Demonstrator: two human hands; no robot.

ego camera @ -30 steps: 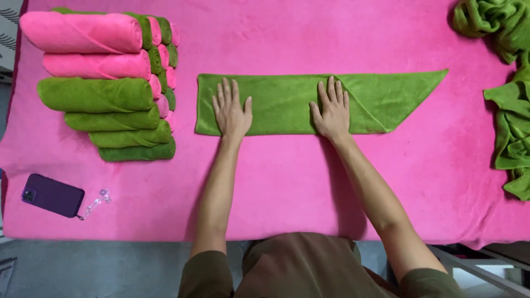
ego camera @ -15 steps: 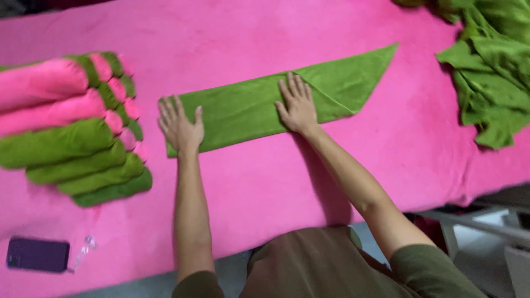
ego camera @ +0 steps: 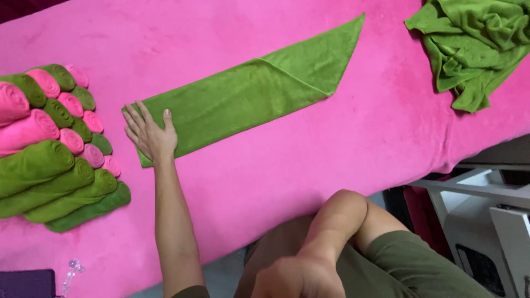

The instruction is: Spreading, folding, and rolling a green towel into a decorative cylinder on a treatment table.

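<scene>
- Green towel (ego camera: 243,102): your left hand (ego camera: 150,135) lies flat on its near end, fingers spread; press evenly.
- Right hand (ego camera: 298,278) is pulled back, loosely curled, holding nothing.

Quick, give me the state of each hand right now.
Left hand: open, flat on the end of the folded green towel.
Right hand: closed in a loose fist near the body, holding nothing visible.

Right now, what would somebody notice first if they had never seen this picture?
Probably the long green towel folded into a strip with a pointed end, lying slantwise on the bright pink table cover. The left hand presses flat on its near end. At the left sits a stack of rolled towels, pink and green.
</scene>
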